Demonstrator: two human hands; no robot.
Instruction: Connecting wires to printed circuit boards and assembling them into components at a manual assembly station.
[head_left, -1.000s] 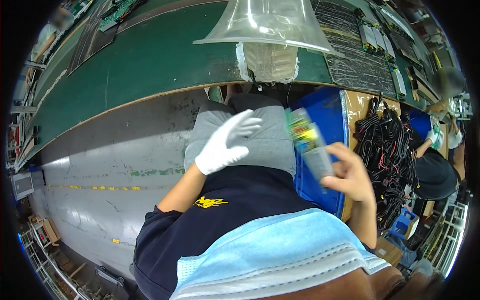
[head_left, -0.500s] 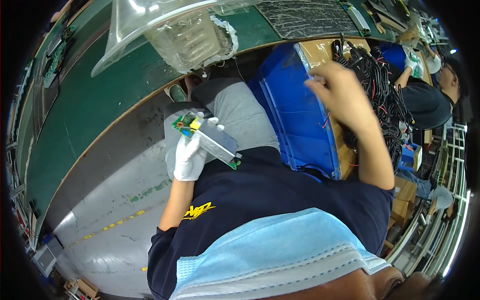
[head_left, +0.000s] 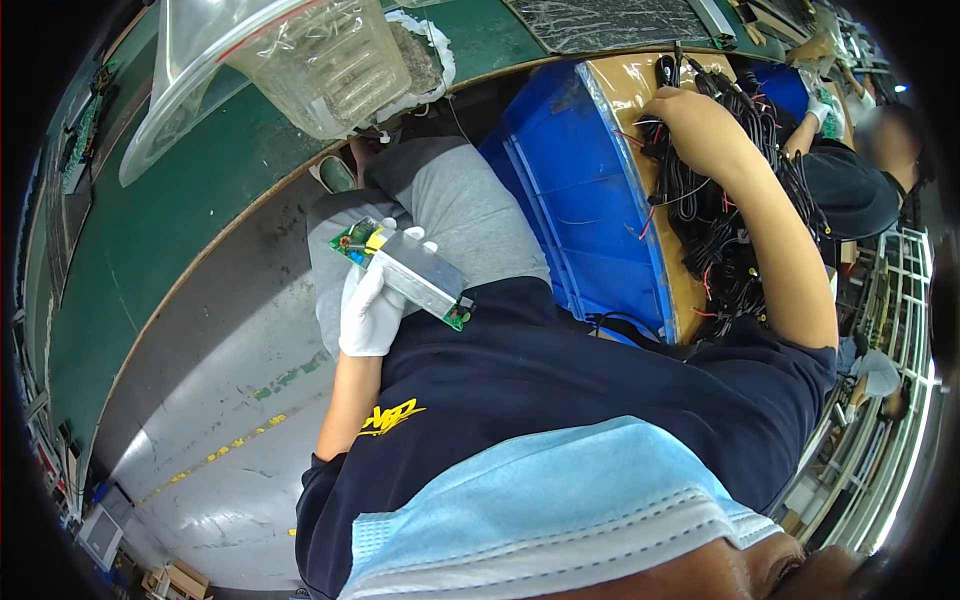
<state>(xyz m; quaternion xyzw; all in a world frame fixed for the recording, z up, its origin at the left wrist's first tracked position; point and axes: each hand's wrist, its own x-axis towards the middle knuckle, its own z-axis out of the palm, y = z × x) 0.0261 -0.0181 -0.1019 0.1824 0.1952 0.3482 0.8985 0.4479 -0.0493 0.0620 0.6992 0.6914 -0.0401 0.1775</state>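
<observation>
My left hand (head_left: 370,316), in a white glove, is closed around a power supply board (head_left: 424,268) above my lap. A flat grey metal cover forms the board's long body; green circuit board with small parts and a yellow piece shows at its ends. On my right, my bare right hand (head_left: 700,132) reaches onto a heap of black cables (head_left: 700,203) with red-tipped ends. Its fingers curl down together over the heap's near-left edge, at a cable there. The fingertips and thumb are partly hidden among the cables.
The cables lie on a cardboard sheet (head_left: 690,318) over a blue bin (head_left: 580,190). A green workbench (head_left: 150,215) curves along the left and front, bearing a clear plastic container (head_left: 345,75) and a black mat (head_left: 615,22). A gloved co-worker (head_left: 850,190) sits at far right.
My right hand has moved down from above the bin's edge onto the cables, its fingers curling in. My left hand still holds the power supply board. The whole view has shifted slightly.
</observation>
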